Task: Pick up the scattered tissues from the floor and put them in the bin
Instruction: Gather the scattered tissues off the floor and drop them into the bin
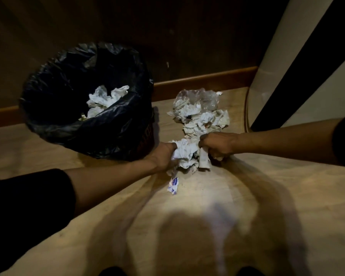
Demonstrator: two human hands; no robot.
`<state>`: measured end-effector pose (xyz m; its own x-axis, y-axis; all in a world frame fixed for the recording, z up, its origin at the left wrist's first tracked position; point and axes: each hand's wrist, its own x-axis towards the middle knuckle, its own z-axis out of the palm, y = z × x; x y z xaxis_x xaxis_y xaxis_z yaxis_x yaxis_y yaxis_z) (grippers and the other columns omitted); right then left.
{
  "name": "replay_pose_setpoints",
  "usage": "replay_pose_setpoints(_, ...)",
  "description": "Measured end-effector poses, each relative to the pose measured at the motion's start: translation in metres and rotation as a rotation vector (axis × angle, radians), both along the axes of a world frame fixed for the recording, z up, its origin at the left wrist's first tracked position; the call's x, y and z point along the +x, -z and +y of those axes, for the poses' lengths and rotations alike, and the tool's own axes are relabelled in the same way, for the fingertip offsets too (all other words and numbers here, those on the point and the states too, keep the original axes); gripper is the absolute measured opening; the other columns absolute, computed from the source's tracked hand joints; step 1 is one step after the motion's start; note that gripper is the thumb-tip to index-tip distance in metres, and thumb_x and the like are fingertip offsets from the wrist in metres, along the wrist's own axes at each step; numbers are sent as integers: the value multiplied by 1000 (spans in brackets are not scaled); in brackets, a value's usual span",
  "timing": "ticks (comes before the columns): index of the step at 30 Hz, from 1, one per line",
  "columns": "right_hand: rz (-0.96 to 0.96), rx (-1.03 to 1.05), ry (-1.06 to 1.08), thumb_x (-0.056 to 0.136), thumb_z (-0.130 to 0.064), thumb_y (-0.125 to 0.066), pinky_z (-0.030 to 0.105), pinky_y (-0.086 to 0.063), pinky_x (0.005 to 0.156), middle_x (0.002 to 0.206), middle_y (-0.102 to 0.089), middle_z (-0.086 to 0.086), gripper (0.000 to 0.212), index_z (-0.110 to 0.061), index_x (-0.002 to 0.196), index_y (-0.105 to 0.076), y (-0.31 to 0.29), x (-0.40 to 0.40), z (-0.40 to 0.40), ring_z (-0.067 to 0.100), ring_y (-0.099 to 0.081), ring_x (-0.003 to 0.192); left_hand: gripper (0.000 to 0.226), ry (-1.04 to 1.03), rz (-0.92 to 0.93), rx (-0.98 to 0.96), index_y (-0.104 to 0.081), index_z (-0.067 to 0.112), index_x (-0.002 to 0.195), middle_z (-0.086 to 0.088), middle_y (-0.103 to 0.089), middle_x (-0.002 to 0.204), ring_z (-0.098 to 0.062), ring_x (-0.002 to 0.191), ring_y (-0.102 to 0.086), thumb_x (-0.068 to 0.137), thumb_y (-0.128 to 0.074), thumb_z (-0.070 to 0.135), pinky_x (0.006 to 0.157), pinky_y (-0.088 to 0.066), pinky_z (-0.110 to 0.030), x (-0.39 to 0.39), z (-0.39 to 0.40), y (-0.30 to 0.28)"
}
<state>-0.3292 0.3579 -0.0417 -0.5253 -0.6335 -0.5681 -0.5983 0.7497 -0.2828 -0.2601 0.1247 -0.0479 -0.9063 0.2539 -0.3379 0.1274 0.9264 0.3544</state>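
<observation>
At frame centre, the left hand (163, 156) and right hand (217, 145) squeeze one tissue bundle (187, 154) between them, probably to lift many together. The bin (84, 100) waits at upper left.

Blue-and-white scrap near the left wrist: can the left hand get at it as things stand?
Probably not yet: the left hand is closed on a tissue wad. The scrap lies unobstructed on the floor.

A crumpled clear plastic bag (199, 98) lies near the wooden skirting board (203, 80).
</observation>
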Motion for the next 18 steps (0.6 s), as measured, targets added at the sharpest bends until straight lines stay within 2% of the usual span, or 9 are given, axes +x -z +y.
replay_pose_setpoints(2,121,-31,5,81,-11,-65,27,-45,73,104,-65,7,34,-9,114,-67,-4,-2,0,26,-63,96,28,20,20,18,-61,4,106,-17,-67,105,-32,97,-63,86,-70,22,67,-33,-21,-4,2,-24)
replay_pose_setpoints(4,216,-89,54,76,-9,-65,30,-47,75,109,-64,11,37,-6,113,-67,-14,-4,6,28,-62,99,31,55,28,17,-62,3,106,-17,-66,106,-31,98,-62,88,-70,27,69,-36,-25,-9,8,-46)
replay_pose_setpoints(6,281,-179,122,78,-9,-66,32,-51,76,105,-69,11,30,-6,108,-70,-33,-5,13,28,-65,95,35,98,31,21,-62,6,100,-13,-66,103,-29,94,-62,87,-70,37,72,-43,-28,-16,14,-70)
replay_pose_setpoints(8,360,-295,217,82,-12,-67,27,-46,71,98,-72,10,21,-7,102,-73,-58,-3,21,27,-67,88,42,134,45,18,-63,6,100,-8,-67,103,-25,92,-63,85,-70,44,77,-51,-32,-24,21,-98)
replay_pose_setpoints(11,450,-464,421,85,-20,-71,28,-49,72,97,-75,1,17,-16,101,-76,-94,1,29,18,-69,87,34,155,131,74,-64,14,101,-4,-69,101,-21,93,-66,83,-73,41,78,-53,-32,-35,27,-148)
replay_pose_setpoints(13,444,-561,538,85,-20,-72,28,-53,72,96,-75,-6,19,-22,104,-77,-121,1,26,12,-69,86,33,139,210,136,-68,17,108,-5,-73,102,-19,93,-69,81,-76,33,76,-54,-30,-41,23,-181)
replay_pose_setpoints(16,474,-661,581,86,-14,-72,17,-46,67,96,-71,-9,25,-19,110,-75,-160,-2,7,9,-67,88,26,67,297,173,-67,21,100,-2,-74,100,-16,88,-69,80,-79,32,67,-49,-25,-51,1,-222)
replay_pose_setpoints(18,507,-720,586,86,-15,-74,11,-42,66,96,-69,-9,27,-18,113,-74,-182,-5,-15,6,-65,90,31,8,378,156,-68,18,103,-3,-73,105,-19,96,-67,80,-78,35,74,-50,-29,-55,-23,-245)
